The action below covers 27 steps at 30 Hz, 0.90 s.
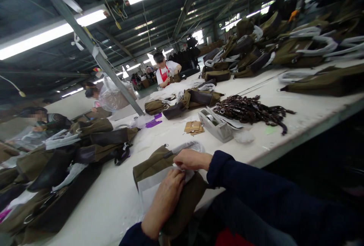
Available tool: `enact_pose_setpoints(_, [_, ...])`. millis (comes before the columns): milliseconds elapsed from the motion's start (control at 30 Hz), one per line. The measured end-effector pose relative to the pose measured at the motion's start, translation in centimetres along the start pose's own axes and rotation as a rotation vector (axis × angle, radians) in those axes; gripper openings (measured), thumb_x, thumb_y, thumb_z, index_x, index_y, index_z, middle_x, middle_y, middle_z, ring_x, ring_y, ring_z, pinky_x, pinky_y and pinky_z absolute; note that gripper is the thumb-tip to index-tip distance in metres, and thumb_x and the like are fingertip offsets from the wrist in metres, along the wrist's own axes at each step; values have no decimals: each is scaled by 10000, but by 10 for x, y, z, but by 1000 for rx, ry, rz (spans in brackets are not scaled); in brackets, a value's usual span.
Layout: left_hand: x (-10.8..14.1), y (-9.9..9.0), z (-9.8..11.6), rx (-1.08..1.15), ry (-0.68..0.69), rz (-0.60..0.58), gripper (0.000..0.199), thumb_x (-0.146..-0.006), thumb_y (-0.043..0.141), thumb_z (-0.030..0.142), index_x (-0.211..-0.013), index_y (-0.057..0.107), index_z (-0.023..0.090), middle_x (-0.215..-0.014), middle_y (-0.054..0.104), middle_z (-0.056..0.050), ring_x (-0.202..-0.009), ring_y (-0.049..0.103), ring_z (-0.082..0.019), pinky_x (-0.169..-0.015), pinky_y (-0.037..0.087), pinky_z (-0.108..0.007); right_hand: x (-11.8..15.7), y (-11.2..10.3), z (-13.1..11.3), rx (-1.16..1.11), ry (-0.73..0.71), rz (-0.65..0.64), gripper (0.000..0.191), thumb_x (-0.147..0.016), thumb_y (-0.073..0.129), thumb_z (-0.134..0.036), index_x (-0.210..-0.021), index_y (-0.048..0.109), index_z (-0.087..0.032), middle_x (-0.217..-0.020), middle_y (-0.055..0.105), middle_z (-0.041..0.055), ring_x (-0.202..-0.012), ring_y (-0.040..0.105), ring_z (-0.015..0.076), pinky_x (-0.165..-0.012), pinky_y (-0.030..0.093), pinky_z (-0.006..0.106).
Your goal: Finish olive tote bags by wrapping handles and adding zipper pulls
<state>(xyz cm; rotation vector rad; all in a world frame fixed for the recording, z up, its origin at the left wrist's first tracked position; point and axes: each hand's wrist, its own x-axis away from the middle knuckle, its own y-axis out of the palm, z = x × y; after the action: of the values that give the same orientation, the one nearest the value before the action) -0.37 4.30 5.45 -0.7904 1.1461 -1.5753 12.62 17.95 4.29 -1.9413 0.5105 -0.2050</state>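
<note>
Left hand [163,204] and right hand [193,159], both half-closed on one olive canvas bag [150,166]

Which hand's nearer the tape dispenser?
Right hand. It's at the top edge of the olive bag, on the side toward the tape dispenser. Left hand is farther away, lower down on the bag.
</note>
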Motion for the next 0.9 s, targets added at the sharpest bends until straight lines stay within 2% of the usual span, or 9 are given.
enact_pose_setpoints(167, [1, 4, -2, 43, -4, 28, 258, -984, 406, 184, -1054, 654, 201, -1136, 631, -77, -1089, 583, -204, -1000, 491, -374, 30, 22, 4, -100, 11, 126, 93, -807, 571, -117, -871, 614, -167, -824, 611, 6, -743, 495, 133, -656, 334, 235])
enact_pose_setpoints(333, [4, 7, -3, 52, 17, 104, 238, -978, 434, 200, -1027, 666, 219, -1111, 640, -63, -1060, 591, -195, -975, 508, -354, 37, 42, 8, -257, -31, 270, 65, -799, 563, -103, -819, 558, -164, -823, 524, -3, -732, 437, 125, -655, 319, 237])
enact_pose_setpoints(433, [4, 3, -1, -53, 6, 212, 228, -942, 471, 145, -1052, 655, 222, -1162, 615, -67, -1099, 558, -223, -984, 498, -398, 38, 43, 7, -288, -69, 299, 82, -815, 542, -90, -796, 526, -168, -812, 493, -14, -723, 422, 117, -657, 317, 237])
enact_pose_setpoints(533, [-1, -1, 5, -209, -56, 306, 347, -883, 526, 94, -1209, 588, 200, -1222, 590, -80, -1148, 509, -263, -1025, 452, -467, 39, 43, 5, -282, -71, 311, 102, -824, 546, -87, -776, 507, -168, -804, 486, -16, -726, 423, 118, -663, 329, 239])
enact_pose_setpoints(600, [-6, 0, 8, -291, -95, 254, 307, -885, 532, 112, -1168, 613, 199, -1111, 625, -70, -1072, 525, -269, -972, 463, -473, 38, 43, 5, -262, -64, 319, 111, -852, 529, -95, -773, 506, -169, -800, 489, -14, -724, 426, 121, -667, 340, 243])
enact_pose_setpoints(667, [-10, 3, 9, -320, -116, 181, 201, -920, 488, 143, -993, 666, 203, -979, 631, -59, -968, 540, -255, -883, 481, -439, 38, 44, 5, -246, -54, 324, 118, -881, 509, -107, -781, 515, -170, -809, 501, -8, -730, 440, 124, -676, 359, 244])
enact_pose_setpoints(767, [-12, 10, 8, -297, -106, 165, 267, -958, 415, 149, -847, 654, 191, -931, 614, -64, -923, 530, -237, -841, 472, -402, 43, 45, 1, -236, -26, 333, 81, -878, 534, -106, -833, 551, -171, -862, 534, 9, -776, 492, 138, -708, 410, 250])
enact_pose_setpoints(900, [-10, 15, 5, -264, -93, 198, 266, -962, 408, 140, -833, 637, 182, -922, 598, -64, -917, 519, -231, -853, 464, -393, 64, 50, -14, -232, 92, 535, 139, -878, 543, -82, -971, 589, -175, -998, 579, 48, -913, 560, 169, -818, 485, 286])
